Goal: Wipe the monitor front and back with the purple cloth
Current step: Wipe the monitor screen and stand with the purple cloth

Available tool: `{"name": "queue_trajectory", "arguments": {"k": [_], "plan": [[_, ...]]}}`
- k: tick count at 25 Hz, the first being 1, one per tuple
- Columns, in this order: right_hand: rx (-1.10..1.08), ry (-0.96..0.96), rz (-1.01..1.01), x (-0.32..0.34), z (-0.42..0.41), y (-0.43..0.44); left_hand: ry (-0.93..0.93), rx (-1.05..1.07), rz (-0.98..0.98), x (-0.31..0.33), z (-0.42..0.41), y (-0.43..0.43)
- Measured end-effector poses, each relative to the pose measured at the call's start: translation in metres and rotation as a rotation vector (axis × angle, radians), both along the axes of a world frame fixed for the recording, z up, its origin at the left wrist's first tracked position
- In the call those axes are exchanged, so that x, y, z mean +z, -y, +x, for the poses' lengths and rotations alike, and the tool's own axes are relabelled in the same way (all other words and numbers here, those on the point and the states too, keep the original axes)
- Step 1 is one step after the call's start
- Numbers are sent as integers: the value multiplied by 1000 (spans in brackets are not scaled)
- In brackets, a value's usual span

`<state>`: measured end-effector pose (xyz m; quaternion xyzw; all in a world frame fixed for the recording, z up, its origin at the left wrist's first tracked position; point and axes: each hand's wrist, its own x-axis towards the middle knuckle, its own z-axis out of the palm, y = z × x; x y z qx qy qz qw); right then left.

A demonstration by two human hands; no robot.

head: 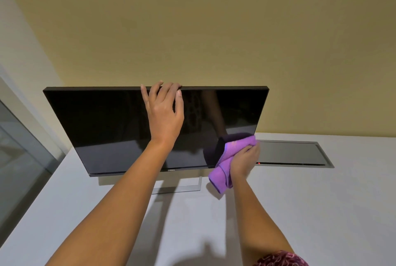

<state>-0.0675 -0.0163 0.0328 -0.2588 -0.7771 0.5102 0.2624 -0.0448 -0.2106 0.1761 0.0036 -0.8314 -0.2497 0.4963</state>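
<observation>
A black monitor (102, 124) with a dark, switched-off screen stands on a silver stand (194, 188) on the white desk, facing me. My left hand (164, 113) rests over the screen's upper middle, its fingers hooked over the top edge. My right hand (244, 158) holds the bunched purple cloth (227, 163) and presses it against the screen's lower right corner. A loose fold of the cloth hangs below the monitor's bottom edge.
The white desk (300, 212) runs up to a yellow wall. A grey recessed cable tray (289, 153) with a small red light sits in the desk right of the monitor. A glass panel (19, 150) stands at the desk's left side.
</observation>
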Motion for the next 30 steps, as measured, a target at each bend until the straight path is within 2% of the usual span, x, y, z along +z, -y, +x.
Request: {"name": "queue_trajectory", "arguments": {"k": [3, 5, 7, 10, 11, 13, 14, 17, 19, 22, 26, 30], "plan": [[-74, 233, -49, -25, 4, 11, 7, 7, -17, 0, 0, 1], [-147, 346, -168, -24, 5, 18, 10, 5, -25, 0, 2, 1], [-215, 413, -343, -18, 5, 19, 17, 5, -35, 0, 3, 2], [-151, 392, -520, 7, 5, 28, 25, 1, -43, 1, 4, 5], [-176, 309, -481, 21, 4, 35, 27, 0, -52, 2, 5, 6], [-255, 7, -363, 58, 2, 54, 38, 0, -79, 2, 7, 6], [-218, -139, -257, 79, 1, 63, 45, 0, -91, 3, 8, 7], [-40, -477, 361, 131, -6, 87, 79, -3, -103, 5, 12, 9], [10, -542, 689, 147, -16, 94, 110, -9, -143, 8, 15, 12], [22, -578, 918, 155, -19, 95, 173, 13, -279, 11, 19, 25], [59, -597, 1017, 160, -14, 104, 179, 102, -259, 10, 28, 60], [182, -565, 1054, 158, 1, 160, 247, 244, -211, 5, 43, 115]]}}
